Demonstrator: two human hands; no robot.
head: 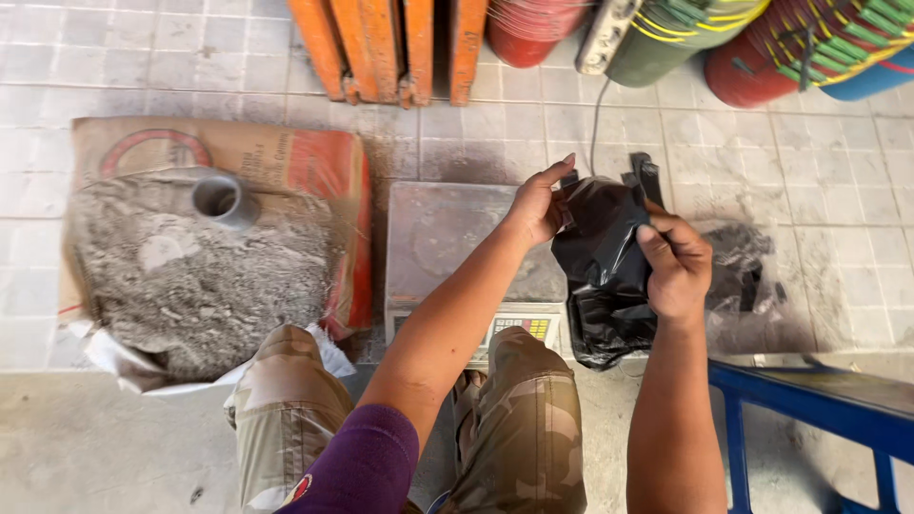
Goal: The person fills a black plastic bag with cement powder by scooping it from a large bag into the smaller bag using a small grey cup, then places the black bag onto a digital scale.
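I see both hands on the black plastic bag (604, 276): L hand (536, 205) pinching its top edge, R hand (676, 266) clenched on it (scale (447, 238) just below L).

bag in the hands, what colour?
Black: the plastic bag held by the left hand and right hand, head view.

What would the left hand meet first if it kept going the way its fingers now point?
The left hand already pinches the crumpled black plastic bag, fingers aimed up and right. Past the bag's handles, the line seems to reach bare grey tiled floor, then perhaps the coloured wire spools; depth is unclear.
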